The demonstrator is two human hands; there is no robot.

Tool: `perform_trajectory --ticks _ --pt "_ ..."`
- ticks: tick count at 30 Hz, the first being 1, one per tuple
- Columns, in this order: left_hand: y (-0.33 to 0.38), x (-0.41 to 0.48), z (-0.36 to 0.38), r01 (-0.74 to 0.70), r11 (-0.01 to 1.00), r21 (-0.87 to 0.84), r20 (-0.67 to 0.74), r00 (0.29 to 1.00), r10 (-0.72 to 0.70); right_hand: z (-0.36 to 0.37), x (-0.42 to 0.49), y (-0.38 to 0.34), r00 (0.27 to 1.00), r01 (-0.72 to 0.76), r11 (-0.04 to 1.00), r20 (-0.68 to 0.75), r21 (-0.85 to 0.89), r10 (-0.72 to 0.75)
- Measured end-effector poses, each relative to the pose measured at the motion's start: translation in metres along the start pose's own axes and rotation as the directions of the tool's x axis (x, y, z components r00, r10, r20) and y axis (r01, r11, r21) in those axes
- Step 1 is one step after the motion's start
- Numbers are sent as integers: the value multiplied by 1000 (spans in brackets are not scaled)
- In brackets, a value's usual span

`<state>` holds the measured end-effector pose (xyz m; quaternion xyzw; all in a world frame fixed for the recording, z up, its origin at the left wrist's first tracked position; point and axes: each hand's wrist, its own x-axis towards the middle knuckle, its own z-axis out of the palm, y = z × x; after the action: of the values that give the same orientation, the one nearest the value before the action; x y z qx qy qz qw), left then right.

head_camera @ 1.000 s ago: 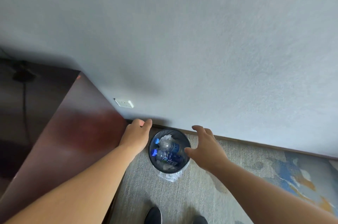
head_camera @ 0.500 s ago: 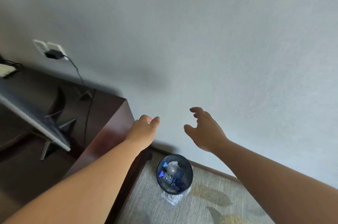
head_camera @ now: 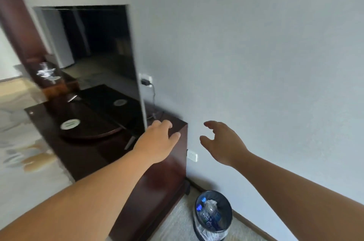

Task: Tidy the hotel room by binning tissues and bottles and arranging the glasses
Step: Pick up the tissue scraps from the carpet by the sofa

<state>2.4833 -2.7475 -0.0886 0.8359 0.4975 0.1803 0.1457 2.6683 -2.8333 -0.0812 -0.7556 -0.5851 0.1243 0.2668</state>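
bin (head_camera: 214, 214): on carpet against the wall, just right of the dark wood cabinet (head_camera: 157, 185); holds blue-capped bottles (head_camera: 204, 213) and crumpled tissue (head_camera: 211, 203). left hand (head_camera: 157, 142): above the bin, over the cabinet corner, fingers loose, empty. right hand (head_camera: 222, 142): above the bin, fingers spread, empty. television (head_camera: 94, 59): on the cabinet

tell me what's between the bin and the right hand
Nothing. In the head view the right hand hangs empty above the bin; only bare grey wall and the skirting show between them.
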Motion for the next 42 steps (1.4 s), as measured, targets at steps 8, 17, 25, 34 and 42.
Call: perform_trajectory --ticks 8,17,25,34,42 --pt "-108 -140 -122 275 958 84 -196 947 -255 44 -48 -162 939 316 945 116 90 -325" --pt "-198 -306 -227 733 680 13 -385 631 -673 126 -84 -335 649 649 719 314 247 -693" --pt "-203 -448 -245 939 344 -18 -489 292 -822 199 -167 -427 319 727 497 409 473 -855" --pt "-190 -588 -265 993 90 -74 -564 32 -825 220 -290 -503 3 758 244 371 604 -929" --pt "-198 -742 -296 989 -63 -130 -596 -129 -792 236 -415 -578 -123 758 112 309 643 -943"
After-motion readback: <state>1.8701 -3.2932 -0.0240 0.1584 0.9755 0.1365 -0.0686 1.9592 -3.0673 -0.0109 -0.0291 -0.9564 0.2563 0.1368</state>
